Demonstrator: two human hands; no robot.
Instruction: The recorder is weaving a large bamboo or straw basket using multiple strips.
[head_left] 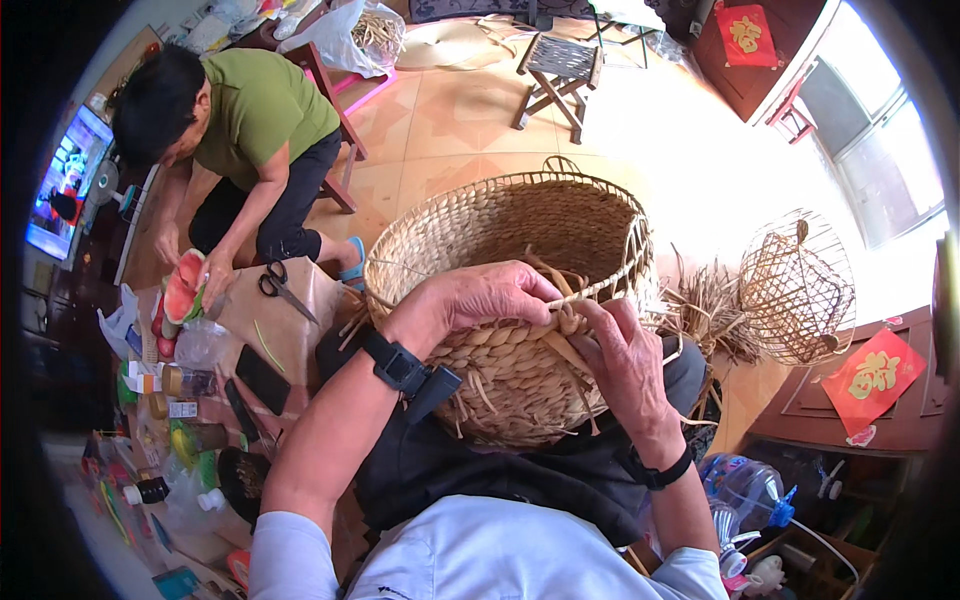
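Note:
A large round woven basket (505, 380) of plaited straw-coloured fibre sits on my lap, its open mouth tilted away from me. Along its near rim runs a thin frame rod, with loose strand ends hanging from the wall. My left hand (490, 293) reaches across the rim, thumb and fingers closed on it. Beside it, my right hand (622, 355) pinches a flat fibre strand (567, 348) where it wraps the rim. The fingertips of both hands nearly meet there. Part of the strand is hidden behind the right fingers.
At left, another person (255, 115) bends over a cut watermelon (184, 288). Scissors (285, 288) and a dark phone (263, 380) lie on the cluttered table (315, 290). Loose dry fibre (715, 308) and a bare basket frame (798, 285) are on the right; a folding stool (562, 80) stands beyond.

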